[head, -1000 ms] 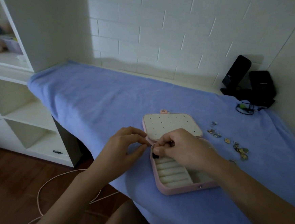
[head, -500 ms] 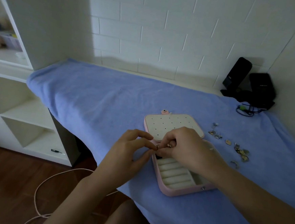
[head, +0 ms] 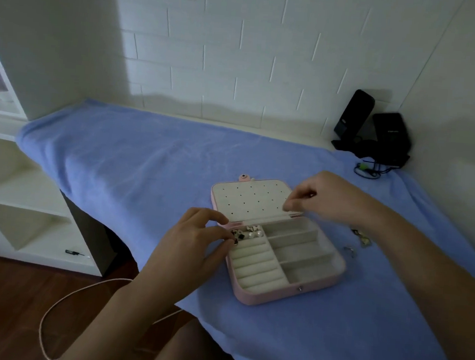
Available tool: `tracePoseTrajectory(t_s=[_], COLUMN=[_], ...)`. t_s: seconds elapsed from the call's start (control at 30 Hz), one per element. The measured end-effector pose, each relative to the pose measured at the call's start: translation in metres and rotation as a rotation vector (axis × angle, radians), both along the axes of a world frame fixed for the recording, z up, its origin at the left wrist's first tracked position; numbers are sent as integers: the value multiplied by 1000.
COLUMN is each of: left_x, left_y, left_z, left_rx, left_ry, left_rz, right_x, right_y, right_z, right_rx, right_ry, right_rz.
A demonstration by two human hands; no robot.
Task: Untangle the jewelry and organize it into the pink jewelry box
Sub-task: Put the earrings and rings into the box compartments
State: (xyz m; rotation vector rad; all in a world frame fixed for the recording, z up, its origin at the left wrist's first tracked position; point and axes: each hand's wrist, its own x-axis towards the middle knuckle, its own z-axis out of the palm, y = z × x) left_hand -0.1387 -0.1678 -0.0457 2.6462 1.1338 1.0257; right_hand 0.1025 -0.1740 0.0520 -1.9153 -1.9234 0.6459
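Head view: a pink jewelry box [head: 287, 293] lies open on a desk covered by a blue towel [head: 136, 154]. Its lid [head: 250, 200], a cream panel dotted with stud holes, lies flat behind the tray and carries nothing. In the tray, a small cluster of earrings [head: 250, 233], some pearl-like, sits along the rearmost ring roll on the box's left side. The other rolls and the compartments on the right side look bare.

The left hand [head: 194, 239] reaches to the box's left rear corner, its grip pinched on a dark stud [head: 236, 238] at the end of that cluster. The right hand [head: 325, 198] hovers over the lid's right edge with fingers curled. It is blurred, so I cannot tell whether its grip holds anything.

To the right of the box, apart from it on the towel, lie loose jewelry pieces [head: 364, 238]. The sorting looks to be at an early stage: a few earrings are in and several pieces wait outside. Whether any are tangled is too small to tell.
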Motion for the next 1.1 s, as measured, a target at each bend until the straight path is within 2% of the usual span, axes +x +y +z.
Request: tracePoseTrajectory(t_s=[0.1,0.2,0.33,0.47,0.57,0.63,0.7,0.87,1.1], left_x=[3,4,5,8,11,13,14,19,19], left_y=[0,-3,-9,-13,-15,-17,-18,-22,-22], left_z=[0,-3,-7,-10,-12,-15,-18,-27,-30], left_rx=[5,20,26,1,-26,-53,-72,-80,-78], left_ry=[-3,-42,-87,-178,-238,-255,-294,-410,-444], left_rz=[10,9,-18,-11,4,9,13,23,26], right_x=[40,74,102,111,114,113,108,102,100], right_y=[5,5,1,-6,-6,-6,-6,-3,-3], right_z=[2,-2,-10,-17,-24,-29,-34,-43,-39], right_rx=[-20,-116,-278,-353,-157,-26,-11,44,66], right_ry=[-205,-309,-357,-293,-309,-254,-189,-225,-163], right_rz=[-88,-184,-299,-326,-255,-203,-141,-120,-127])
